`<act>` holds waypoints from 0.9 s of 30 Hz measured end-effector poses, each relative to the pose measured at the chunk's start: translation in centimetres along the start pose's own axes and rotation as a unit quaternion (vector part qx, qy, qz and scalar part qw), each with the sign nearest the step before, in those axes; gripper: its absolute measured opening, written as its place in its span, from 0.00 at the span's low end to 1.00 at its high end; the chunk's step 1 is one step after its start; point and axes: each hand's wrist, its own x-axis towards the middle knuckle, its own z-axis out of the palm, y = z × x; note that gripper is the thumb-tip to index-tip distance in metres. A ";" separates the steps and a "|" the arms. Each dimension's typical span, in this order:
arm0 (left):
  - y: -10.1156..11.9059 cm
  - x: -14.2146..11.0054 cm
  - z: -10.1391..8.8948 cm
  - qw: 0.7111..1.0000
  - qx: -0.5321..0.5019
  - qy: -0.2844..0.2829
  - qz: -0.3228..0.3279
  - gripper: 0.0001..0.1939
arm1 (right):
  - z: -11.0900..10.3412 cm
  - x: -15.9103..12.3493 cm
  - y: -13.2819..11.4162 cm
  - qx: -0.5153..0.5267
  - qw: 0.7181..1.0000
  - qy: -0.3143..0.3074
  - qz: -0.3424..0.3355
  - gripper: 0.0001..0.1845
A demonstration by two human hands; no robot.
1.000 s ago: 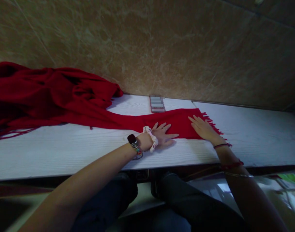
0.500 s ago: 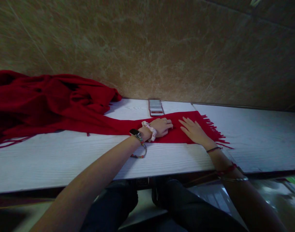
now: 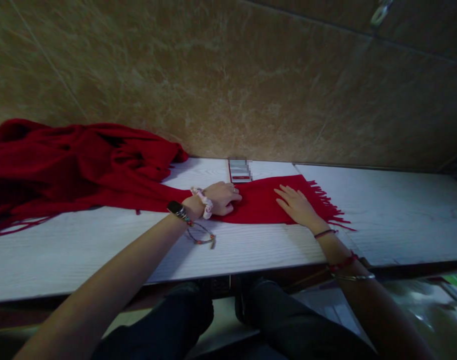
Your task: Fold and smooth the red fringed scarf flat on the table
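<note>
A long red scarf (image 3: 260, 202) with a fringed right end lies along a white wood-grained surface. Its right part is laid out flat, while the left part is bunched in a loose heap. My right hand (image 3: 298, 206) rests palm down near the fringe, fingers stretched out and slightly spread. Further left, my left hand (image 3: 221, 198) has its fingers curled down onto the narrower stretch of cloth. Its fingertips are partly hidden, and it wears a ring, with a scrunchie and a watch at the wrist.
Behind the scarf a phone (image 3: 239, 171) lies against the foot of a brown marbled tile wall (image 3: 228, 80). The white surface (image 3: 393, 215) ends at a front edge just before my legs. A metal fitting (image 3: 380, 14) shows at the top right.
My left hand has gone from spread fingers to curled ones and has slid left along the scarf. My right hand shifted a little left from the fringe, then stayed flat.
</note>
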 end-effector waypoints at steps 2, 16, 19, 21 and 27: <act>-0.5 -1.0 -0.3 1.000 0.012 -0.017 -0.007 0.07 | 0.1 0.0 0.1 -0.001 1.000 0.003 -0.002 0.24; 1.0 0.9 0.4 0.998 -0.059 0.005 0.017 0.09 | 0.7 0.2 0.6 0.011 1.000 0.019 -0.009 0.24; 0.1 -0.3 0.4 0.999 -0.026 0.003 0.021 0.07 | 0.5 0.1 0.5 0.012 1.000 0.016 -0.006 0.24; -0.5 -1.5 0.2 1.000 -0.006 -0.002 0.020 0.06 | 0.4 0.1 0.5 0.013 1.000 0.013 -0.010 0.24; -1.1 -3.5 -0.9 1.000 -0.004 -0.008 -0.018 0.12 | 0.7 0.1 0.7 0.015 1.000 0.021 -0.015 0.24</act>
